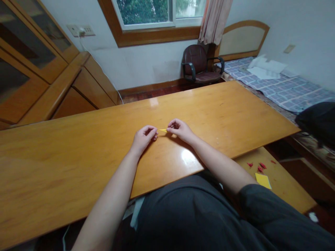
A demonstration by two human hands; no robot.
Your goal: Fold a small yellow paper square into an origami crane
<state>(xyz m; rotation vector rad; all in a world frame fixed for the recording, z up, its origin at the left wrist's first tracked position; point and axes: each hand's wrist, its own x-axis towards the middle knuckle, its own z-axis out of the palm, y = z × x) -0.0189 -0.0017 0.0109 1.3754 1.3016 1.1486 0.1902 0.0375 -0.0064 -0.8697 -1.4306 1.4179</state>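
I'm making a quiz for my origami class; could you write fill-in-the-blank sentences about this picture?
The left hand and right hand pinch a small ___ paper piece.
The tiny folded bits on the lower bench are ___.
The table under both hands is made of ___.
Missing: yellow; red; wood.

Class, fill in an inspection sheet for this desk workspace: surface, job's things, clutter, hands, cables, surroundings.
Surface: wooden table, glossy.
Job's things: small yellow paper piece between the hands.
Clutter: red paper bits and yellow sheet on the lower bench, right.
Hands: left hand and right hand each pinch an end of the paper.
Cables: white cable hanging from the wall socket.
Surroundings: chair, bed, cabinet, window.
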